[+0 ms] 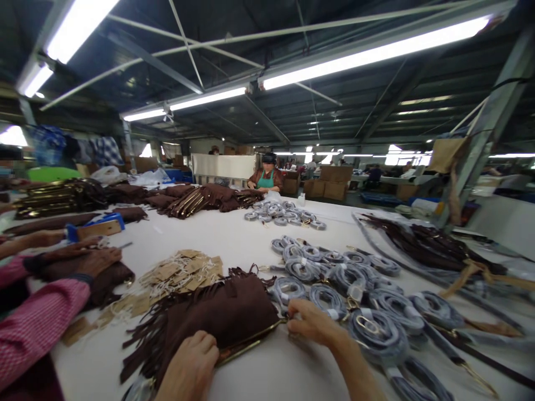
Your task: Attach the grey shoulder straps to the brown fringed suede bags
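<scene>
A dark brown fringed bag (225, 312) lies in front of me on the white table, its gold zipper edge (251, 342) turned toward me. My left hand (190, 359) is closed over the bag's near edge, fingers bent against the brown material. At the right end of the zipper, my right hand (311, 322) is pinched on the zipper's tip; its fingers hide the exact part held. Coiled grey straps (317, 298) in clear wrapping, with gold clasps, lie just beyond and beside my right hand. Behind the bag is a heap of tan paper tags (188, 270) with white strings.
At left, a co-worker's hands (98, 259) rest on another brown bag (112, 281), near a blue-and-wood tool (100, 227). Stacked brown bags (200, 200) line the table's far side. Dark straps (434, 245) lie at right. Another person (267, 178) sits beyond the table.
</scene>
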Available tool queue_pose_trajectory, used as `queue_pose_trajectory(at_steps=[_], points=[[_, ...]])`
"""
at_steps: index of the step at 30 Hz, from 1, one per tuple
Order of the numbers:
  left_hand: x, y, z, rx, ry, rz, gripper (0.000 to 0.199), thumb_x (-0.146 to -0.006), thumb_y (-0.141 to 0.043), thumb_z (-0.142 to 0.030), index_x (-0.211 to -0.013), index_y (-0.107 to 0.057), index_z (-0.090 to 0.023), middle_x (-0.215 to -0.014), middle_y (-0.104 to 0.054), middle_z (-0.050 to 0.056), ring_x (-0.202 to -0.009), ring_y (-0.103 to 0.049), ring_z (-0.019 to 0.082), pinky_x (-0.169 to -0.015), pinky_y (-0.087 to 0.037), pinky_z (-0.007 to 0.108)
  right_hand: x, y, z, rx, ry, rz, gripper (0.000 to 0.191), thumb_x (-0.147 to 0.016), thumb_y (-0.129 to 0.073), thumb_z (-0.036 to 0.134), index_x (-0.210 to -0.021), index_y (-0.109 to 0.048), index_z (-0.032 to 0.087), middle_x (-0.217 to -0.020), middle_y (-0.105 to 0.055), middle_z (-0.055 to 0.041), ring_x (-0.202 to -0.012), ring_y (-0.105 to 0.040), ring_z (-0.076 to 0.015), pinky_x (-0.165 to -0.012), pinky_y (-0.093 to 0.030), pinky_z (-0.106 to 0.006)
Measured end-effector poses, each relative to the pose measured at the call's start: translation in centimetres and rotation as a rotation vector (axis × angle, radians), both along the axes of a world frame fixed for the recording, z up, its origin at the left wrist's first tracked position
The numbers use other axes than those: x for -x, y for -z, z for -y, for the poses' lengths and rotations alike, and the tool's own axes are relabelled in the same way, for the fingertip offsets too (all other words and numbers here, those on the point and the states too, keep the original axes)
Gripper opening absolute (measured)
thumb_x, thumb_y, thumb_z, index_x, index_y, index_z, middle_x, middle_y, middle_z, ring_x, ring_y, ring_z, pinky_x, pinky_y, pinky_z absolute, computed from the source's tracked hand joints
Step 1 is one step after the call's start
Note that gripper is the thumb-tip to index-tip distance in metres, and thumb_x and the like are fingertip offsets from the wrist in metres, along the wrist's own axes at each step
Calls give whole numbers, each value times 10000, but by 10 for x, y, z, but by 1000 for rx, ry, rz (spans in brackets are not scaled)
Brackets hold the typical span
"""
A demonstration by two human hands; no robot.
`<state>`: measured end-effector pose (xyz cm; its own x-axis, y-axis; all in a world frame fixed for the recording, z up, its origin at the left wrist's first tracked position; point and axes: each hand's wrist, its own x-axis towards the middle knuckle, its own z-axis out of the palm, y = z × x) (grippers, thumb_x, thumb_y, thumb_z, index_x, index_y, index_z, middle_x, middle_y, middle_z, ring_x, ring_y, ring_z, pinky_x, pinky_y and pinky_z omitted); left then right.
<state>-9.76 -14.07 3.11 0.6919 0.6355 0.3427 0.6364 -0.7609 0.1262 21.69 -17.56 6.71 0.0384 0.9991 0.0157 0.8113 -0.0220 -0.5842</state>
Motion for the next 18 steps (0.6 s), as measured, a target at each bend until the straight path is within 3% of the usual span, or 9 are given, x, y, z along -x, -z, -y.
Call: queue_pose_trajectory(at_steps=[4, 7, 9, 14, 16, 18], points=[[-29, -19, 1, 87, -49, -11, 232, -780, -475, -57, -827, -645, -207, -935, -665, 63, -877, -597, 236, -772, -459, 327, 0, -15, 1, -56, -35, -160, 72, -665, -544, 125, -672, -542, 196, -598, -497, 58, -609, -468, -125, -553, -302, -229], [-66, -38, 1, 251, 39, 181, 281, -823, -472, -85, -1032, -614, -210, -1016, -649, 60, -927, -606, 199, -814, -451, 288, 2, -20, 1, -99, -59, -260, 69, -672, -522, 137, -696, -545, 197, -614, -512, 53, -616, -481, -122, -561, -325, -221], [-95, -46, -2, 376, 60, 293, 272, -816, -543, -160, -1083, -585, -190, -929, -652, 43, -836, -606, 187, -752, -445, 269, 3, -21, 1, -103, -78, -315, 68, -683, -518, 163, -732, -553, 195, -630, -529, 47, -617, -501, -127, -561, -351, -220], [-154, -47, -19, 645, 83, 617, 210, -758, -627, -266, -935, -573, -165, -676, -554, -38, -609, -503, 136, -566, -360, 229, 2, -22, 4, -110, -127, -394, 32, -697, -540, 208, -722, -554, 195, -607, -527, 54, -584, -491, -117, -544, -347, -215], [-162, -46, -23, 741, 109, 684, 84, -746, -598, -226, -788, -564, -161, -613, -511, -45, -577, -475, 121, -537, -332, 220, 1, -23, 4, -107, -119, -430, 32, -696, -551, 216, -722, -543, 200, -590, -528, 61, -565, -485, -111, -530, -336, -211], [-158, -45, -23, 712, 120, 658, 92, -735, -586, -204, -669, -534, -168, -570, -486, -47, -552, -450, 113, -528, -308, 222, 1, -23, 4, -98, -101, -448, 53, -684, -546, 205, -736, -537, 205, -603, -571, 56, -569, -506, -113, -530, -347, -209]])
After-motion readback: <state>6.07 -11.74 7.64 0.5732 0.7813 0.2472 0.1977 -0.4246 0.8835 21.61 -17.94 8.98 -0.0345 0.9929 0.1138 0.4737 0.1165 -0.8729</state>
